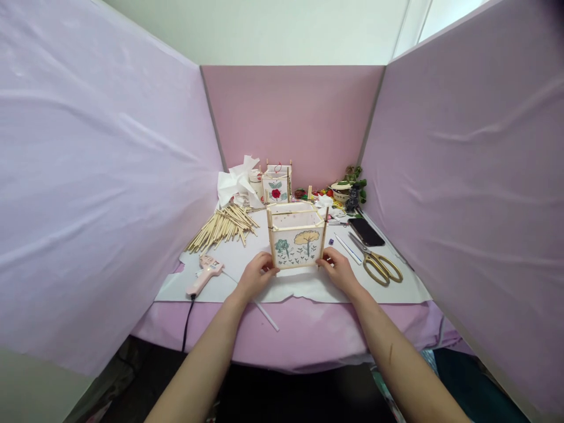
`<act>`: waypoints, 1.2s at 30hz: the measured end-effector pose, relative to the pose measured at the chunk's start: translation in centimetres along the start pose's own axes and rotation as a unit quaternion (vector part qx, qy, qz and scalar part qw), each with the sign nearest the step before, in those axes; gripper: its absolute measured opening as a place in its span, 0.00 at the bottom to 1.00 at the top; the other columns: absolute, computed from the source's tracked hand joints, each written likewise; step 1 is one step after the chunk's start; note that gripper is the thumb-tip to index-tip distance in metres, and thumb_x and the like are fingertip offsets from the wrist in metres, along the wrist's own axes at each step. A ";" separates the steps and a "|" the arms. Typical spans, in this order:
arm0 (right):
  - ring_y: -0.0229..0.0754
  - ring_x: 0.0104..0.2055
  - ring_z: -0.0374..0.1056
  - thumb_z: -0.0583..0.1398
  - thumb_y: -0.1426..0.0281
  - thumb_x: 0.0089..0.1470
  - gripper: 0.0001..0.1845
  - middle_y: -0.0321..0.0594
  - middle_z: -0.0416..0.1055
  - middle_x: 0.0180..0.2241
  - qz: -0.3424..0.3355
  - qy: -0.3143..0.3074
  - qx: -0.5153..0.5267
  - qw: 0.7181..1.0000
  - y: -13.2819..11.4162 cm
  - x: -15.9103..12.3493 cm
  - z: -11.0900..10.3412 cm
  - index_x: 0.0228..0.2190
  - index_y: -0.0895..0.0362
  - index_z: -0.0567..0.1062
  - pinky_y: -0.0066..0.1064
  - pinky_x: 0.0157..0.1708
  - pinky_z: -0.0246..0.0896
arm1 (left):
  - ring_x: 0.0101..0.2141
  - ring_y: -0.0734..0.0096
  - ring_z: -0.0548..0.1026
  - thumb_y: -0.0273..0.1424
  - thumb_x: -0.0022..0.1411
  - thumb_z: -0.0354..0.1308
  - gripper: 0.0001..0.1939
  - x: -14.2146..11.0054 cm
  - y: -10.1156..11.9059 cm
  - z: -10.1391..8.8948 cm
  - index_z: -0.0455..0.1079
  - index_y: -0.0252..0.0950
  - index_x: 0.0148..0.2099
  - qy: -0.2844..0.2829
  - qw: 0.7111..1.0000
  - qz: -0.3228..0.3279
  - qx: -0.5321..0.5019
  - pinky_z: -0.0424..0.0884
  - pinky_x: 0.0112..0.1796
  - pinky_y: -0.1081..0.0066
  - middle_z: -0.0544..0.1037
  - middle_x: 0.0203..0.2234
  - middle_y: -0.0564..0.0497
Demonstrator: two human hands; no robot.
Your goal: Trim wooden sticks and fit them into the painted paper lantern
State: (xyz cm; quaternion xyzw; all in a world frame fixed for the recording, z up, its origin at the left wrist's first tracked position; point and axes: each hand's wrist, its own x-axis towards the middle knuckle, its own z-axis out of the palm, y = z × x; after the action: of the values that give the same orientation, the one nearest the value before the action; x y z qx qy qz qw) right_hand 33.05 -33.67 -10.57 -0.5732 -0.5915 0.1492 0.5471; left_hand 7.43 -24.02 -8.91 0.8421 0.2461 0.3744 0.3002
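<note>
A small square paper lantern (296, 235) with a wooden stick frame stands on white paper in front of me. Its near panel shows painted trees. My left hand (257, 275) grips the lower left corner post, fingers curled around it. My right hand (338, 269) holds the lower right corner post the same way. A second lantern (277, 185) with a red flower panel stands behind it, near the back wall.
A heap of wooden sticks (222, 225) lies left of the lantern. A pink glue gun (204, 273) rests at the near left, its cord hanging over the table edge. Gold scissors (379, 263), a black phone (366, 231), crumpled tissue (238, 181) and small ornaments (348, 191) sit around. Pink partitions enclose three sides.
</note>
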 end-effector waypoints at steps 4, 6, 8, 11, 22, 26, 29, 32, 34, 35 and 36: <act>0.40 0.29 0.65 0.57 0.65 0.53 0.08 0.37 0.68 0.30 0.047 0.069 0.053 0.995 1.4 0.7 0.0 0.32 0.55 0.72 0.33 0.32 0.63 | 0.34 0.73 0.71 0.29 0.60 0.57 0.08 -0.2 1.8 2.1 0.68 0.36 0.43 0.058 0.994 0.093 -0.005 0.73 0.35 0.69 0.70 0.40 0.47; 0.40 0.28 0.65 0.55 0.64 0.54 0.10 0.38 0.69 0.31 0.062 0.091 0.063 0.992 2.1 1.1 -0.1 0.35 0.56 0.71 0.35 0.33 0.64 | 0.40 0.70 0.72 0.28 0.61 0.55 0.13 -0.4 2.7 3.1 0.66 0.37 0.49 0.055 0.988 0.144 -0.008 0.74 0.39 0.67 0.69 0.44 0.44; 0.40 0.28 0.66 0.55 0.63 0.54 0.11 0.40 0.70 0.33 0.074 0.106 0.074 0.989 2.6 1.3 -0.2 0.36 0.56 0.70 0.36 0.33 0.65 | 0.48 0.66 0.69 0.25 0.62 0.53 0.17 -0.8 3.4 3.7 0.63 0.39 0.54 0.032 0.981 0.194 0.009 0.73 0.45 0.62 0.68 0.47 0.43; 0.42 0.31 0.67 0.54 0.62 0.54 0.13 0.43 0.71 0.36 0.082 0.118 0.086 0.986 2.8 1.4 -0.1 0.37 0.57 0.71 0.36 0.32 0.66 | 0.53 0.63 0.66 0.23 0.62 0.52 0.20 -1.4 4.0 4.3 0.61 0.38 0.56 -0.002 0.966 0.255 0.032 0.69 0.51 0.58 0.67 0.50 0.41; 0.46 0.38 0.69 0.54 0.61 0.53 0.18 0.45 0.74 0.42 0.107 0.096 0.070 0.987 2.4 1.4 0.3 0.42 0.58 0.72 0.37 0.36 0.67 | 0.53 0.62 0.68 0.26 0.63 0.46 0.15 -2.6 4.8 4.5 0.67 0.37 0.50 -0.100 0.969 0.225 0.022 0.70 0.49 0.61 0.67 0.53 0.38; 0.48 0.41 0.69 0.54 0.61 0.54 0.18 0.47 0.74 0.44 0.114 0.106 0.053 0.986 2.2 1.3 0.3 0.42 0.58 0.73 0.39 0.39 0.66 | 0.41 0.64 0.73 0.27 0.62 0.47 0.10 -3.0 4.5 3.8 0.68 0.38 0.42 -0.040 0.982 0.184 -0.007 0.72 0.42 0.62 0.74 0.39 0.42; 0.49 0.41 0.70 0.55 0.62 0.52 0.18 0.46 0.75 0.42 0.115 0.103 0.041 0.987 2.3 1.2 0.3 0.41 0.58 0.74 0.41 0.41 0.66 | 0.41 0.63 0.71 0.29 0.60 0.52 0.09 -2.5 3.7 3.1 0.64 0.37 0.44 0.159 0.982 0.100 -0.007 0.70 0.41 0.62 0.71 0.37 0.44; 0.49 0.43 0.69 0.57 0.64 0.50 0.17 0.45 0.75 0.42 0.114 0.093 0.028 0.989 2.5 1.1 0.3 0.41 0.58 0.75 0.42 0.43 0.65 | 0.50 0.60 0.66 0.35 0.58 0.57 0.25 -1.7 2.6 2.3 0.56 0.37 0.56 0.218 0.976 -0.009 -0.026 0.67 0.47 0.60 0.64 0.50 0.41; 0.50 0.45 0.69 0.57 0.64 0.49 0.17 0.45 0.76 0.42 0.112 0.086 0.019 0.990 2.5 1.0 0.2 0.40 0.58 0.75 0.43 0.45 0.64 | 0.51 0.61 0.66 0.39 0.60 0.56 0.30 -1.3 2.1 2.1 0.51 0.38 0.60 0.153 0.983 -0.074 -0.071 0.66 0.49 0.60 0.58 0.55 0.40; 0.51 0.45 0.69 0.57 0.65 0.49 0.17 0.45 0.76 0.42 0.111 0.083 0.015 0.990 2.4 1.0 0.2 0.40 0.58 0.75 0.44 0.46 0.63 | 0.51 0.61 0.66 0.41 0.62 0.53 0.29 -1.2 2.0 2.1 0.51 0.38 0.61 0.116 0.984 -0.096 -0.091 0.65 0.50 0.60 0.58 0.56 0.40; 0.51 0.45 0.69 0.57 0.65 0.49 0.17 0.45 0.76 0.42 0.110 0.080 0.011 0.991 2.2 1.0 0.2 0.40 0.58 0.76 0.44 0.46 0.63 | 0.51 0.60 0.66 0.43 0.63 0.51 0.27 -1.1 1.9 2.1 0.53 0.38 0.61 0.087 0.985 -0.109 -0.103 0.63 0.51 0.59 0.60 0.55 0.40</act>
State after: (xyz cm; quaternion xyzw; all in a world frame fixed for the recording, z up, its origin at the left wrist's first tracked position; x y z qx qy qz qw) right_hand 34.28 -32.06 -11.95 -0.6386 -0.4775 0.1687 0.5794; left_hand 8.79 -26.73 -9.31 0.7387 0.3220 0.4345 0.4023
